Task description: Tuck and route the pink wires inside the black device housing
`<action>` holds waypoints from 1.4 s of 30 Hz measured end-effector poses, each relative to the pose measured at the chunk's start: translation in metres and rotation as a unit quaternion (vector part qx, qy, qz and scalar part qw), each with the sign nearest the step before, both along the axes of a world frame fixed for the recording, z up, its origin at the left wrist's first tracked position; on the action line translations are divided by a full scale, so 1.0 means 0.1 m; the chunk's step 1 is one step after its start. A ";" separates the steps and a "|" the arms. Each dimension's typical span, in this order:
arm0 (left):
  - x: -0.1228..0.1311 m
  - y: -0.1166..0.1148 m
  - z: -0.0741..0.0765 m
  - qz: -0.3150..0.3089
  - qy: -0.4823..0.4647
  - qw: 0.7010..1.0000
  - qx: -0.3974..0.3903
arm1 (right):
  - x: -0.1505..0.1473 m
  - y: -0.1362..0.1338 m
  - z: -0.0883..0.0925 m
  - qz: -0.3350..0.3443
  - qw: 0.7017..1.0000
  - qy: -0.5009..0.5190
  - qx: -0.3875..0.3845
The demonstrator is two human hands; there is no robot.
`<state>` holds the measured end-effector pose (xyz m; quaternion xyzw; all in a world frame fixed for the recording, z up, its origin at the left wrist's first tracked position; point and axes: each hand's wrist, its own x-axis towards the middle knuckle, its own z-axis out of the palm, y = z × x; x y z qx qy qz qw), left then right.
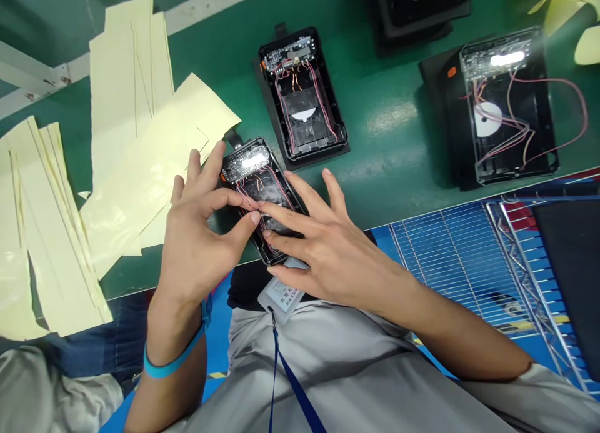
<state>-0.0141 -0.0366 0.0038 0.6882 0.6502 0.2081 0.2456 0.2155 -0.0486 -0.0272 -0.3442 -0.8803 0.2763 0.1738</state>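
Note:
An opened black device (255, 170) with a circuit board and red wires lies at the near edge of the green bench. My left hand (194, 242) holds its left side, thumb and forefinger pinched together over the wires inside. My right hand (323, 245) rests on the device's right half, fingers spread, forefinger pressing down inside next to the left thumb. What the pinch holds is too small to make out.
A second open device (304, 95) lies just beyond, a third with loose wires (504, 108) to the right. Pale yellow paper strips (140, 127) cover the bench's left side. A wire rack (473, 258) stands lower right. A badge on a blue lanyard (281, 295) hangs at my chest.

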 end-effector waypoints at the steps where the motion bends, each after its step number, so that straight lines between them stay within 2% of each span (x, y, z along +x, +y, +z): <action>1: 0.01 -0.01 -0.01 0.000 -0.001 1.000 0.002 | 0.00 0.00 -0.01 -0.005 1.000 0.003 0.001; 7: 0.04 -0.02 0.02 0.002 0.003 1.000 0.009 | -0.01 -0.01 -0.01 -0.005 1.000 0.003 0.005; 12: 0.02 -0.02 0.11 0.031 -0.037 0.999 0.011 | 0.00 -0.01 -0.02 -0.002 1.000 0.013 0.004; 16: 0.02 -0.03 0.10 0.023 -0.057 0.998 -0.005 | 0.00 -0.01 -0.01 -0.001 1.000 0.022 0.003; 19: 0.04 -0.03 0.06 0.007 -0.030 0.999 -0.025 | 0.00 -0.01 0.00 -0.001 1.000 0.024 0.002; 24: 0.01 -0.01 0.09 0.039 0.022 0.999 -0.002 | -0.01 -0.02 -0.02 -0.006 1.000 0.025 0.012; 30: -0.05 0.07 0.13 0.050 0.017 0.999 0.004 | -0.01 -0.03 -0.06 -0.006 1.000 0.021 0.021; 35: -0.07 0.16 0.08 0.014 0.023 0.999 0.026 | -0.01 -0.03 -0.06 -0.006 1.000 0.009 0.025; 42: -0.05 0.23 0.04 -0.008 0.081 0.995 0.056 | -0.02 -0.04 0.00 -0.009 0.998 -0.023 0.051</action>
